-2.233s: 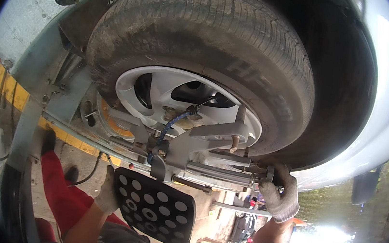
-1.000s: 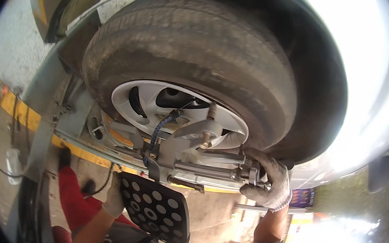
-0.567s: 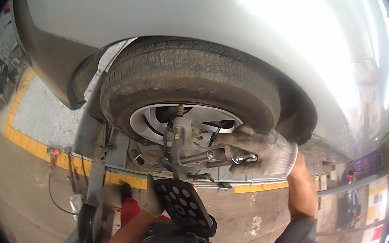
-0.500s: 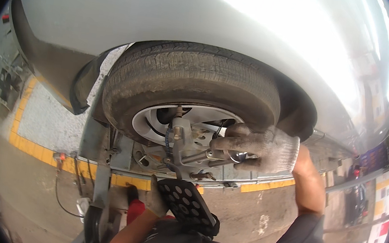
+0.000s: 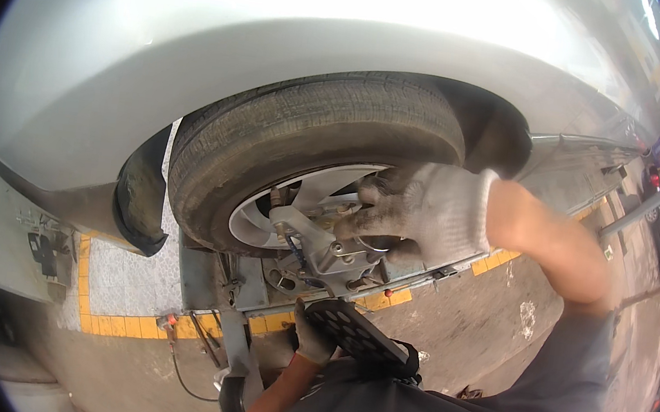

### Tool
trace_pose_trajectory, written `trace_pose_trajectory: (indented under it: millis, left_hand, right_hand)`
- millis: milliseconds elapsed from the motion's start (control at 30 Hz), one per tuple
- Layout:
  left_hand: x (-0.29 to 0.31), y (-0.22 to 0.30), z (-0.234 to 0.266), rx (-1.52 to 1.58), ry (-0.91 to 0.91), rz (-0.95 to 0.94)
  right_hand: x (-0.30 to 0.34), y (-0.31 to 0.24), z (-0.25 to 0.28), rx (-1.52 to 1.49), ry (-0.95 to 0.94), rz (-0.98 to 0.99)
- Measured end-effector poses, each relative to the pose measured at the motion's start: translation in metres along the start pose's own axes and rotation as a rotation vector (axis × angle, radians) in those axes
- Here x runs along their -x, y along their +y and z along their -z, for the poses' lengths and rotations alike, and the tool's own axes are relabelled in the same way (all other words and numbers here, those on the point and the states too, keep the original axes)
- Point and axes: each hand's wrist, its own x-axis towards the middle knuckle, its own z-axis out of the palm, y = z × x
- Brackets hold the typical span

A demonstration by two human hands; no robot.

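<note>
A metal wheel clamp (image 5: 318, 252) is set against the silver rim (image 5: 324, 189) of a car wheel with a worn black tyre (image 5: 316, 118). My right hand (image 5: 428, 214), in a dirty grey-white knit glove, closes its fingers round the clamp's right part; they hide what lies beneath them. Below the clamp, close to my body, is a tilted black target board (image 5: 359, 335) with round discs on its face. At the board's left edge, my gloved left hand (image 5: 315, 341) grips it, some fingers hidden behind it.
The silver car body (image 5: 199, 66) arches over the wheel, with a dark mud flap (image 5: 141, 199) at left. Below runs a lift platform (image 5: 209, 282) edged by yellow floor markings (image 5: 130, 326). A cable (image 5: 188, 386) and tools (image 5: 207, 335) lie at lower left.
My view has shifted and turned. My right hand reaches further left over the clamp, covering more of it. The target board now shows more edge-on, with my left hand still on it.
</note>
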Motion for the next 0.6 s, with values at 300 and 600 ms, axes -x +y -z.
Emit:
trace_pose_trajectory:
  millis: [300,600]
  left_hand:
    - [-0.002,0.002,0.001,0.058,0.021,0.024]
    - [0.001,0.001,-0.007,0.024,-0.016,0.000]
  right_hand:
    - [-0.004,-0.023,0.007,-0.114,-0.022,-0.342]
    - [0.000,-0.008,-0.019,-0.052,0.284,-0.098]
